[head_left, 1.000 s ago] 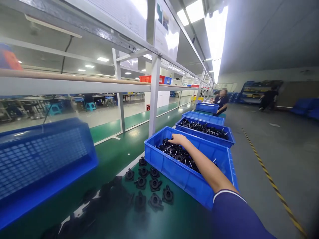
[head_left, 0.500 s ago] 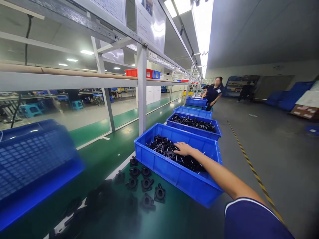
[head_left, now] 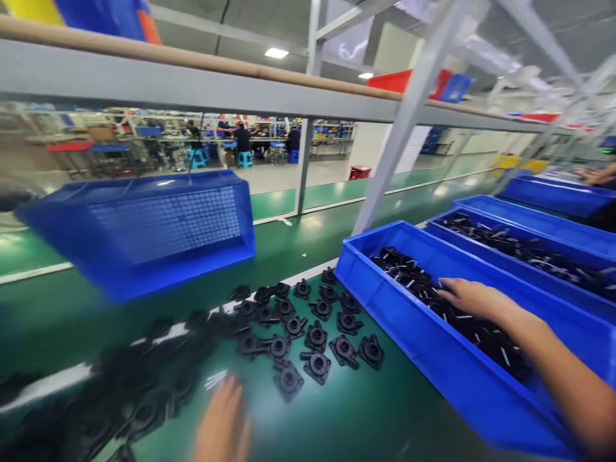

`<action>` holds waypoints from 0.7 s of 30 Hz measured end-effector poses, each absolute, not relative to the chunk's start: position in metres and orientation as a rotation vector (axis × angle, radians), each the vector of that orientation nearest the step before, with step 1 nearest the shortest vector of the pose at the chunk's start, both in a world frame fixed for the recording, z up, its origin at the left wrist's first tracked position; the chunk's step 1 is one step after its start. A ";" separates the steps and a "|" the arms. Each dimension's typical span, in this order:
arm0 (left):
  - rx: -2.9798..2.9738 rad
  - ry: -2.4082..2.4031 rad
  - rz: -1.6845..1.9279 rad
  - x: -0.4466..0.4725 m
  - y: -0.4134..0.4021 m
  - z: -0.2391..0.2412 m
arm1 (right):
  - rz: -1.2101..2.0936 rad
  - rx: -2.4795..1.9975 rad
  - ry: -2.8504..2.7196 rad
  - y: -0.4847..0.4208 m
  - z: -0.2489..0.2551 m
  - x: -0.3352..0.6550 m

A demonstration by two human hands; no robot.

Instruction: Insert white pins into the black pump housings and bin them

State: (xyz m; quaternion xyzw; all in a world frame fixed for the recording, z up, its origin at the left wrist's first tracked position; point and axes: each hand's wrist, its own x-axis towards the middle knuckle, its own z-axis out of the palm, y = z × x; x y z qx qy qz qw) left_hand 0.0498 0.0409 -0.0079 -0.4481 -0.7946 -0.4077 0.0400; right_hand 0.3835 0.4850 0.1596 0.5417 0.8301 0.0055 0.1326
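My left hand [head_left: 221, 423] is at the bottom edge, smeared by motion, its fingers bunched together. Several thin white rods [head_left: 215, 380] stick out at its fingertips. My right hand [head_left: 474, 298] reaches into a long blue bin [head_left: 409, 327], fingers stretched out over a heap of small black parts [head_left: 418, 282] with white rods among them; its fingertips are partly hidden. Between the hands, rows of black pump-like housings [head_left: 317, 366], each with a round centre and a side spout, lie on the green work surface [head_left: 375, 410].
A blue crate [head_left: 168, 218] with a grid bottom tilts at the left. More blue bins [head_left: 524, 250] with black parts stand beyond the near bin. A slanting metal post [head_left: 409, 122] and a wood-edged shelf [head_left: 240, 70] run above the line. A person's arm [head_left: 597, 174] shows far right.
The view has swung left, so more black housings and the tilted crate show. My left hand has come into view at the bottom. My right hand stays in the bin.
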 end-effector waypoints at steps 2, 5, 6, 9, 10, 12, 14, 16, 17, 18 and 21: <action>-1.465 -2.407 -1.000 0.048 0.040 -0.022 | 0.279 1.544 2.683 0.468 0.167 0.376; -1.456 -2.439 -0.802 0.047 0.037 -0.036 | 0.351 1.180 3.289 0.418 0.168 0.342; -1.448 -2.465 -0.777 0.047 0.036 -0.038 | 0.213 1.052 3.403 0.398 0.165 0.324; -1.436 -2.506 -0.781 0.048 0.034 -0.035 | -0.221 0.723 3.543 0.335 0.141 0.256; -1.439 -2.500 -0.808 0.048 0.034 -0.032 | -0.318 0.622 3.516 0.315 0.131 0.230; -1.459 -2.505 -0.878 0.050 0.033 -0.022 | -0.468 0.369 3.433 0.280 0.108 0.179; -1.460 -2.541 -0.947 0.051 0.033 -0.012 | -0.585 0.179 3.352 0.250 0.087 0.133; -1.407 -2.591 -0.984 0.051 0.032 -0.004 | -0.607 0.047 3.301 0.223 0.070 0.097; -1.370 -2.621 -0.985 0.051 0.032 -0.002 | -0.575 0.012 3.282 0.211 0.063 0.082; -1.338 -2.653 -0.977 0.050 0.031 -0.001 | -0.523 -0.008 3.265 0.201 0.056 0.070; -1.286 -2.716 -0.955 0.049 0.031 -0.006 | -0.361 -0.021 3.221 0.179 0.038 0.047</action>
